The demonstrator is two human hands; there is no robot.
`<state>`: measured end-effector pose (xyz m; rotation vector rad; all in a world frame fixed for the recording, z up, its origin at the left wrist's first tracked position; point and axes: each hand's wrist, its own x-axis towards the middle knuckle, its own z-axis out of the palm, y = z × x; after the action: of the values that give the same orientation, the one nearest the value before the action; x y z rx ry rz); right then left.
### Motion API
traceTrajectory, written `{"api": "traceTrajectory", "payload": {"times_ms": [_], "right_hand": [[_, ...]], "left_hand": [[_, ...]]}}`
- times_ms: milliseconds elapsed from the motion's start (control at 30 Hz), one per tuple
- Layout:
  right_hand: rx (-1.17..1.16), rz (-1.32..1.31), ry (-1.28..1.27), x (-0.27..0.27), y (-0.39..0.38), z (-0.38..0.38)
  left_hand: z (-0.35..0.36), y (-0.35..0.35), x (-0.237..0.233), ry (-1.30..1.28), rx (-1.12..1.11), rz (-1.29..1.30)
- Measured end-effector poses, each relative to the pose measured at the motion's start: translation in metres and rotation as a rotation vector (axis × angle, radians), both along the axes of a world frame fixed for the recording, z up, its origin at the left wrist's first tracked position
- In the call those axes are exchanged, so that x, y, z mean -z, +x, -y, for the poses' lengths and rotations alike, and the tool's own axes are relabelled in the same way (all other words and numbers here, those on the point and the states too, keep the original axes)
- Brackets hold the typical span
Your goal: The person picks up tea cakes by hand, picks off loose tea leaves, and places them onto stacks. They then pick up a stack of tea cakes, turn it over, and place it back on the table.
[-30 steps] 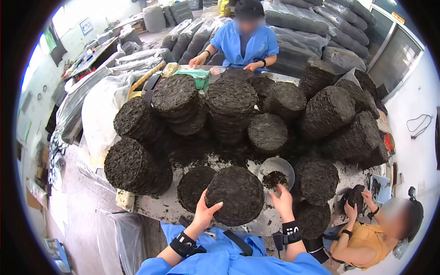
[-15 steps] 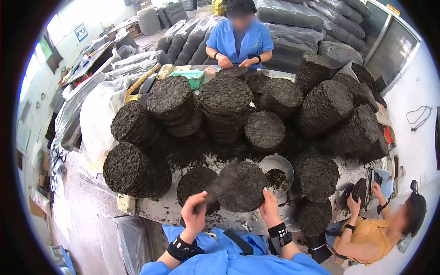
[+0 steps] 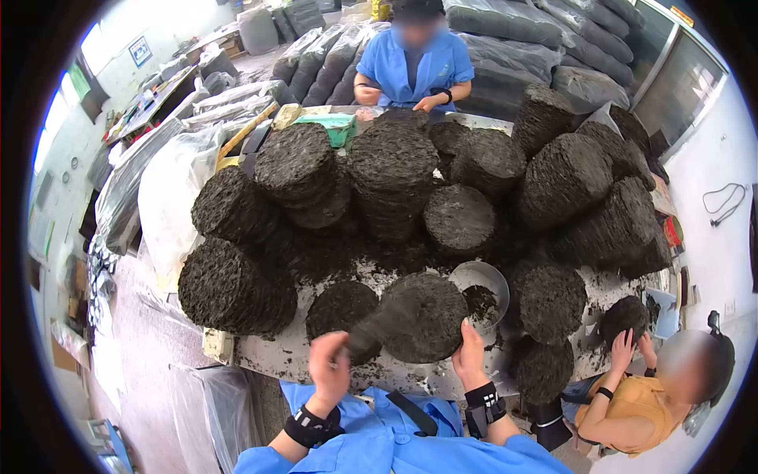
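Note:
My right hand [image 3: 469,353] grips the right edge of a dark round cake [image 3: 426,316], thin and rough like dried seaweed, tilted up towards me. My left hand [image 3: 328,370] is closed around a dark, flat, elongated thing [image 3: 371,330], smeared by motion, which reaches across the left edge of the cake; its kind cannot be made out. Behind that, another round cake [image 3: 335,306] lies on the table. Just right of the held cake stands a round metal pan [image 3: 496,286] with dark loose flakes in it.
Tall stacks of dark round cakes [image 3: 391,158] fill the far side of the table [image 3: 272,357]. Opposite me stands a person in blue [image 3: 414,67]. At the right, a person in an orange top [image 3: 632,411] handles a dark cake [image 3: 624,317]. Wrapped sacks [image 3: 505,35] are piled behind.
My left hand has shifted slightly left and down with the blurred dark thing. The held cake has moved slightly right. The person at right now holds their cake facing more towards the camera.

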<state>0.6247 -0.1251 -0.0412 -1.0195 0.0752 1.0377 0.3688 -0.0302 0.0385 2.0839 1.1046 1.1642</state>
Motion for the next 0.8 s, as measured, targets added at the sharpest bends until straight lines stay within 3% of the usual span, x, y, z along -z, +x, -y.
{"api": "traceTrajectory", "payload": {"times_ms": [33, 67, 100, 167, 200, 267, 300, 367, 433, 500, 533, 567, 633, 767, 800], "right_hand": [[0.040, 0.061, -0.007, 0.003, 0.004, 0.003], [0.060, 0.067, -0.007, 0.012, 0.009, 0.006], [0.066, 0.068, -0.009, 0.012, 0.012, 0.009], [0.038, 0.032, 0.012, 0.010, 0.016, 0.011], [0.034, 0.033, 0.015, 0.004, 0.016, 0.010], [0.044, -0.004, 0.058, -0.013, 0.011, 0.004], [0.048, -0.006, 0.060, -0.011, 0.009, 0.003], [0.024, 0.046, 0.067, -0.006, 0.003, 0.005], [-0.103, 0.196, 0.032, -0.004, -0.010, 0.003], [-0.313, 0.504, -0.128, -0.039, -0.037, -0.006], [-0.433, 0.662, 0.022, -0.049, -0.049, -0.009], [-0.516, 0.690, 0.064, -0.059, -0.061, -0.009], [-0.579, 1.144, -0.032, -0.078, -0.064, -0.010], [-0.639, 1.144, -0.016, -0.084, -0.058, -0.008], [-0.596, 1.014, 0.009, -0.084, -0.058, -0.009]], "left_hand": [[0.001, -0.007, 0.016, -0.393, -0.246, 0.226], [-0.012, -0.002, 0.002, -0.437, -0.309, 0.420], [-0.028, -0.015, 0.023, -0.463, -0.233, 0.520], [-0.042, -0.048, 0.089, -0.635, -0.288, 0.439], [-0.034, -0.049, 0.086, -0.630, -0.291, 0.441], [-0.025, -0.044, 0.070, -0.177, -0.437, -0.370], [-0.024, -0.039, 0.065, -0.174, -0.433, -0.371], [-0.015, -0.024, 0.054, -0.355, 0.077, -0.180], [-0.007, 0.013, 0.027, -0.195, 0.284, -0.134], [0.004, 0.041, 0.015, -0.793, 0.339, 0.209], [0.006, 0.052, 0.011, -0.964, 0.308, 0.387], [0.004, 0.050, 0.015, -0.958, 0.311, 0.385], [-0.002, 0.050, 0.020, -1.133, 0.304, 0.474], [0.001, 0.032, 0.026, -1.271, 0.295, 0.702], [0.000, 0.031, 0.018, -1.307, 0.280, 0.766]]}}
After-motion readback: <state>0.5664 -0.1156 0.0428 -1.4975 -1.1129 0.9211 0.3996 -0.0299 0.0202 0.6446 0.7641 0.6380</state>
